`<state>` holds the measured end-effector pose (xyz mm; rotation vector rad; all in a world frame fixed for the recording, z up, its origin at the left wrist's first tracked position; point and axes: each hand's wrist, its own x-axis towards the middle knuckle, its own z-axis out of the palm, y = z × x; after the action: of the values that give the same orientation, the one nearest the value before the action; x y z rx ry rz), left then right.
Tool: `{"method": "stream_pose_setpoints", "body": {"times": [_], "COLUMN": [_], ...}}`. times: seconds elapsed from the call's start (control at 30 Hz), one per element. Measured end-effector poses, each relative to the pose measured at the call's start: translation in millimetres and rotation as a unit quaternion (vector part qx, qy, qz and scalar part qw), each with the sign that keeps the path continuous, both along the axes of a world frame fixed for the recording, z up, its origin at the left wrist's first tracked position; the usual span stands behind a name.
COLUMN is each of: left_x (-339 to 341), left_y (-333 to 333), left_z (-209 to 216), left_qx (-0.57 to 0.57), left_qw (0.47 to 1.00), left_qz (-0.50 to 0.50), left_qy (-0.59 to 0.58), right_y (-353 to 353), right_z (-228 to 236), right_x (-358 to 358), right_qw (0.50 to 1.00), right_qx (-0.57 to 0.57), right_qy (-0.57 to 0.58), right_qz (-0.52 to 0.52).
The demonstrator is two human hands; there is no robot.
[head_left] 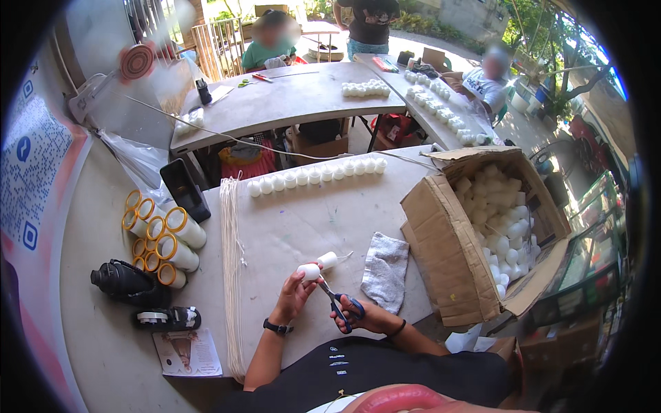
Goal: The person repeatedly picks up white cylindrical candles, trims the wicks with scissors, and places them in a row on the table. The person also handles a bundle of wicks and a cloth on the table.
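My left hand point(292, 300) pinches a short white candle point(309, 272) above the table point(289, 224). In my right hand point(366, 319) are scissors point(336, 301) with dark blue handles, their blades reaching up to the candle's near side. Whether the blades are apart or together is too small to tell. Just beyond, another white candle point(328, 260) with a long loose wick lies on its side. A row of white candles point(313, 176) stands across the table's far part. A long bundle of cream wick cord point(233, 275) runs down the table left of my hands.
At right, a cardboard box point(447, 255) holds many white candles; a grey cloth point(385, 270) lies beside it. On the left are tubes with yellow rings point(176, 219), a phone point(184, 189) and a black bottle point(127, 282). People sit and stand around a farther table point(275, 103).
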<state>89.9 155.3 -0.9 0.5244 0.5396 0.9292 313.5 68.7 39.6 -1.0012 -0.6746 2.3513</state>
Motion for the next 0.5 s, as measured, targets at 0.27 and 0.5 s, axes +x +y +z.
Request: {"method": "stream_pose_setpoints", "body": {"times": [0.27, 0.5], "left_x": [0, -2], "left_y": [-4, -4], "left_z": [7, 10], "left_qx": [0.020, 0.022], "left_qw": [1.000, 1.000], "left_qz": [-0.016, -0.018], "left_qy": [0.011, 0.007], "right_y": [4, 6], "right_z": [-2, -4], "right_x": [2, 0], "right_qw": [1.000, 0.999], "right_qx": [-0.004, 0.000], "right_qy": [0.016, 0.042], "right_qz": [0.014, 0.014]}}
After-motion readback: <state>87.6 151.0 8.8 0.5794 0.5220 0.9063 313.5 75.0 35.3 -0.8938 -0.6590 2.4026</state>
